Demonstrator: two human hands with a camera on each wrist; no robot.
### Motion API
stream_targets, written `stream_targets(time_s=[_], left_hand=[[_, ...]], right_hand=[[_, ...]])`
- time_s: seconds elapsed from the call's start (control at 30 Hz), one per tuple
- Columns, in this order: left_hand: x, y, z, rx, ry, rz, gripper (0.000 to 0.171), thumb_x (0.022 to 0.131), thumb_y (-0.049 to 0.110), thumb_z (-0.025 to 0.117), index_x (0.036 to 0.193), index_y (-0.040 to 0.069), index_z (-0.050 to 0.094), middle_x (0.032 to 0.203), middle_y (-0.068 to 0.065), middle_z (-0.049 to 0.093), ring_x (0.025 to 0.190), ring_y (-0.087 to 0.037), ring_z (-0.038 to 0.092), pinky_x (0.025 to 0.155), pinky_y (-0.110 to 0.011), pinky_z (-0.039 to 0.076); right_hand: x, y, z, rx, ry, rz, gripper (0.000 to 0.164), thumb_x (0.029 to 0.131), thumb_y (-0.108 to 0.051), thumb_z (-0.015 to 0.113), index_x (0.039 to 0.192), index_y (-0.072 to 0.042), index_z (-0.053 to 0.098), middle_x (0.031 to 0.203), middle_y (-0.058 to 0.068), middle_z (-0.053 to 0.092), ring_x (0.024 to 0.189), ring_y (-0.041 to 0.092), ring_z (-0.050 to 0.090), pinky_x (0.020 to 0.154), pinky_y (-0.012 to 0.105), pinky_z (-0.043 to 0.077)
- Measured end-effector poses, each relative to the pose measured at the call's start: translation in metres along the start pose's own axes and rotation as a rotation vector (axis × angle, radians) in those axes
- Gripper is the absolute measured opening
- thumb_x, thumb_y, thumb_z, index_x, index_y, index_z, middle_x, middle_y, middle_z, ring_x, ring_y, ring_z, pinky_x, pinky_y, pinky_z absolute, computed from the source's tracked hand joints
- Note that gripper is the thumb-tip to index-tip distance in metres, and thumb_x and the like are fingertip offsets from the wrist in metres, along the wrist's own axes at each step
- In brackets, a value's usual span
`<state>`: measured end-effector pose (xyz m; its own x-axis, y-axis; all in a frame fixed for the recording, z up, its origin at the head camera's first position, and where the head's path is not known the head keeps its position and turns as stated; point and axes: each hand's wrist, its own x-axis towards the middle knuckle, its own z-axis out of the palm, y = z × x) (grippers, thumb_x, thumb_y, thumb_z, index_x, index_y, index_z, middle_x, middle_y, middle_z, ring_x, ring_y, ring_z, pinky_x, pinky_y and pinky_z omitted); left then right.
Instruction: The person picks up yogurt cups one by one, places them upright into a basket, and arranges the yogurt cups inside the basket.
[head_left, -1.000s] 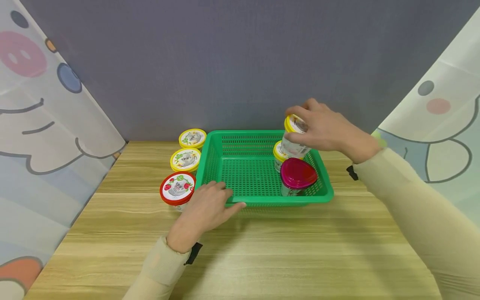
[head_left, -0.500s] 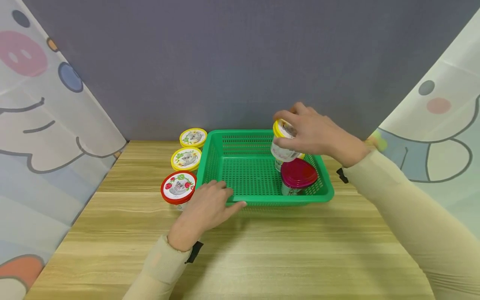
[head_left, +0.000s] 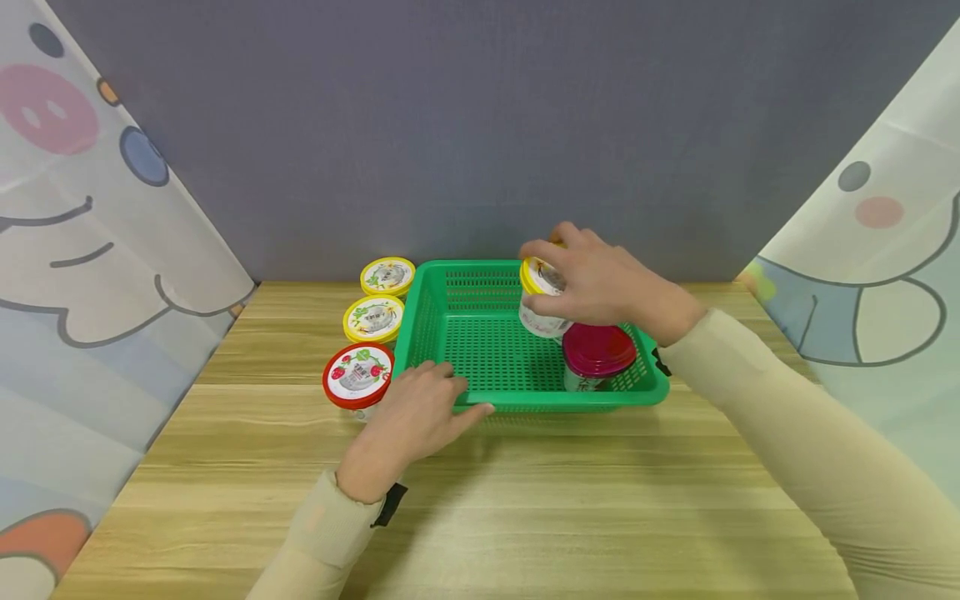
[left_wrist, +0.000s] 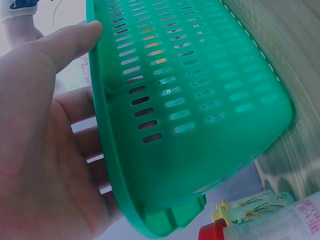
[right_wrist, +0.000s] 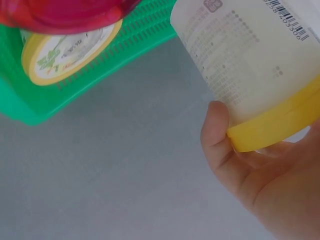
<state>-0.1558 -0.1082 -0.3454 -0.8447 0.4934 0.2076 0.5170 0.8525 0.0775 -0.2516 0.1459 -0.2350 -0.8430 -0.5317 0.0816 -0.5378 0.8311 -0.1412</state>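
Note:
My right hand [head_left: 600,282] grips a white tub with a yellow lid [head_left: 540,320] from above, holding it over the right half of a green plastic basket [head_left: 540,400]. The right wrist view shows a thumb or finger on the lid's edge and a barcode on the tub's side [right_wrist: 250,55]. At the basket's front left corner, my left hand [head_left: 411,412] holds the rim, fingers inside and thumb along the outer edge. A tub with a magenta lid [head_left: 597,350] stands in the basket. Another yellow-lidded tub [right_wrist: 70,57] there is mostly hidden in the head view.
Left of the basket, a red-lidded tub [head_left: 357,377] and two yellow-lidded tubs [head_left: 373,318] stand in a row on the wooden table [head_left: 570,517]. A grey wall [head_left: 480,142] rises right behind the basket. Cartoon-printed curtains [head_left: 82,267] flank both sides.
My right hand has carried the yellow-lidded tub leftward and somewhat lower, from the basket's right end toward its middle. My left hand and the basket stay in place.

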Motion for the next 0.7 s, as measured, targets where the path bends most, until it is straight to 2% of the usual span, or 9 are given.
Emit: stream_targets(time_s=[0.33, 0.5, 0.7], left_hand=[[0.0, 0.0, 0.0, 0.007, 0.002, 0.005, 0.047, 0.094, 0.058, 0.065, 0.079, 0.013, 0.07, 0.075, 0.003, 0.054, 0.07, -0.021, 0.054, 0.068, -0.036, 0.047], [0.0, 0.0, 0.0, 0.008, 0.002, 0.004, 0.047, 0.094, 0.057, 0.065, 0.082, 0.012, 0.072, 0.077, 0.002, 0.056, 0.071, -0.021, 0.055, 0.067, -0.036, 0.047], [0.001, 0.0, 0.0, 0.014, -0.003, 0.004, 0.047, 0.094, 0.057, 0.065, 0.084, 0.012, 0.073, 0.079, 0.001, 0.058, 0.073, -0.021, 0.056, 0.069, -0.036, 0.048]], right_hand=[[0.005, -0.008, 0.018, -0.029, 0.002, -0.051, 0.061, 0.09, -0.058, 0.059, 0.145, -0.032, 0.051, 0.142, 0.01, 0.043, 0.116, 0.031, 0.049, 0.075, 0.052, 0.053], [0.006, -0.009, 0.028, -0.026, -0.008, -0.085, 0.06, 0.09, -0.056, 0.059, 0.143, -0.03, 0.053, 0.138, 0.011, 0.045, 0.112, 0.031, 0.05, 0.072, 0.046, 0.052], [0.008, -0.011, 0.037, -0.013, -0.016, -0.105, 0.057, 0.089, -0.055, 0.06, 0.141, -0.031, 0.055, 0.134, 0.009, 0.046, 0.108, 0.028, 0.049, 0.073, 0.046, 0.052]])
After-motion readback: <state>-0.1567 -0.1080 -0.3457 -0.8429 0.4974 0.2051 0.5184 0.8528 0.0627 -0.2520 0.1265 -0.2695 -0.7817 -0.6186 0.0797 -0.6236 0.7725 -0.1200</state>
